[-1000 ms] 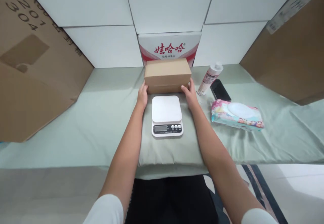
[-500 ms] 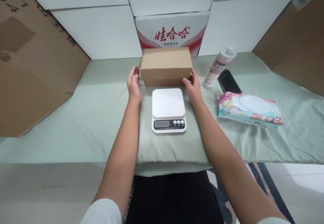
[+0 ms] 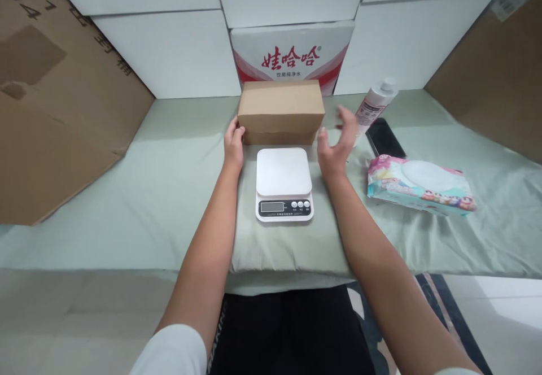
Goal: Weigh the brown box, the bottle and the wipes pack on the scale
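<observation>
A plain brown cardboard box [image 3: 279, 110] rests on the pale green cloth just behind a white kitchen scale [image 3: 283, 183]. My left hand [image 3: 234, 143] lies against the box's lower left corner, fingers touching it. To the right of the box hovers my right hand [image 3: 336, 143], fingers spread and off the cardboard, between the box and a white spray bottle [image 3: 375, 104]. The scale's platform carries nothing.
A dark phone [image 3: 384, 138] lies beside the bottle, and a pack of wet wipes [image 3: 419, 186] sits to the right. A red-and-white printed carton [image 3: 292, 53] stands behind the box. Large cardboard sheets [image 3: 55, 98] lean at both sides.
My right hand has come off the box's right side and opened toward the bottle. My left hand moved in to touch the box's left corner. The box stayed put.
</observation>
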{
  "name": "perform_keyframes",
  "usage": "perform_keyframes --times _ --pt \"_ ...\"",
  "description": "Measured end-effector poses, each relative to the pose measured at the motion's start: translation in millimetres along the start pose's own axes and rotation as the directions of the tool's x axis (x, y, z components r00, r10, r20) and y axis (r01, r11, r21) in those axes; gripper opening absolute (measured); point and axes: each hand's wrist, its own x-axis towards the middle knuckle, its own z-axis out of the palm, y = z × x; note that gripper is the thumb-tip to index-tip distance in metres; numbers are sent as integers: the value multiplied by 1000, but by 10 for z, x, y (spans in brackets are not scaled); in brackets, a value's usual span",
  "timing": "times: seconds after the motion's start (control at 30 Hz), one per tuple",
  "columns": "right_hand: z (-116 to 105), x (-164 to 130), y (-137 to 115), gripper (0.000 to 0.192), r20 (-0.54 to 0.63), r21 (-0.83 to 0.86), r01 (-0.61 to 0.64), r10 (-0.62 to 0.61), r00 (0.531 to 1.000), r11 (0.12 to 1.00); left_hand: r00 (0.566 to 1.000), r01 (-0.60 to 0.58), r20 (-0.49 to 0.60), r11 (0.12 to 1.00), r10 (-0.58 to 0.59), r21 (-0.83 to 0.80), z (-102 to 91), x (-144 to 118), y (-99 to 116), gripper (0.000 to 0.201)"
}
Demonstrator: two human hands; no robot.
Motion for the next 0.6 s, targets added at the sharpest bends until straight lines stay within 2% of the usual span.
perform_keyframes --times 0.07,0.13,0.23,0.33,0.4,0.47,0.53,0.6 --pt "-158 64 1 69 -195 -161 39 -71 978 986 1000 3 -13 1000 -3 -24 10 1 3 52" --pt "-269 132 161 79 -315 -222 -69 -5 949 973 1000 -1 -10 999 1 -34 24 -1 7 54" --pt "-302 201 562 77 -290 -164 -262 207 934 951 1000 -28 12 1000 28 -6 45 -1 -4 62" --pt "-259 226 787 64 -245 -118 -339 303 921 933 998 -49 26 999 48 21 55 10 -43 72" --pt "-255 235 693 64 -246 -53 -316 294 924 947 998 -58 30 998 57 24 52 24 -73 75" --pt "-282 228 416 65 -189 95 -210 225 956 973 997 -68 36 997 67 28 44 41 -100 76" --pt "-318 177 43 62 -36 283 -107 122 992 953 996 -78 49 996 76 39 38 61 -125 78" --pt "-336 66 -308 57 187 422 -116 39 982 899 995 -82 61 995 79 49 40 81 -152 79"
